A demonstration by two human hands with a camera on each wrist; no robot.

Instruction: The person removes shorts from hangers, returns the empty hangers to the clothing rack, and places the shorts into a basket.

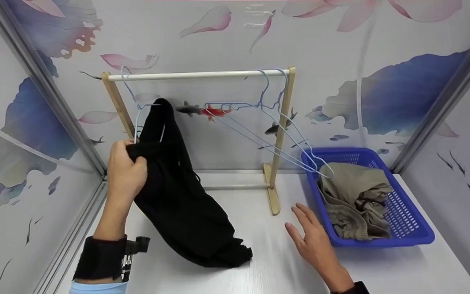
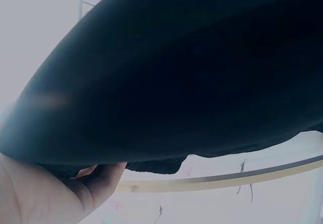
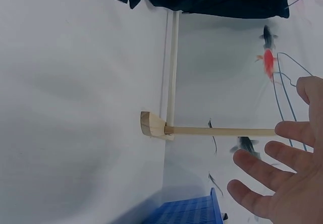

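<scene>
A black garment (image 1: pixel 186 220) hangs from a blue wire hanger (image 1: pixel 137 118) at the left end of the rack. My left hand (image 1: pixel 127 169) grips the garment's upper edge, its thumb on the near side of the cloth. In the left wrist view the black cloth fills most of the picture, and the fingers of the left hand (image 2: pixel 60 193) are partly hidden under it. My right hand (image 1: pixel 310 239) holds nothing and hovers left of the blue basket, fingers spread and nearly straight. The right wrist view shows the right hand (image 3: pixel 287 168) with its fingers extended, apart from the garment.
A wooden rack with a white rail (image 1: pixel 198 75) stands at the back. Two more blue wire hangers (image 1: pixel 261 104) hang at its right end, their lower corners reaching over the basket. The blue plastic basket (image 1: pixel 418 228) holds a khaki garment (image 1: pixel 357 183). Patterned panels enclose the white table.
</scene>
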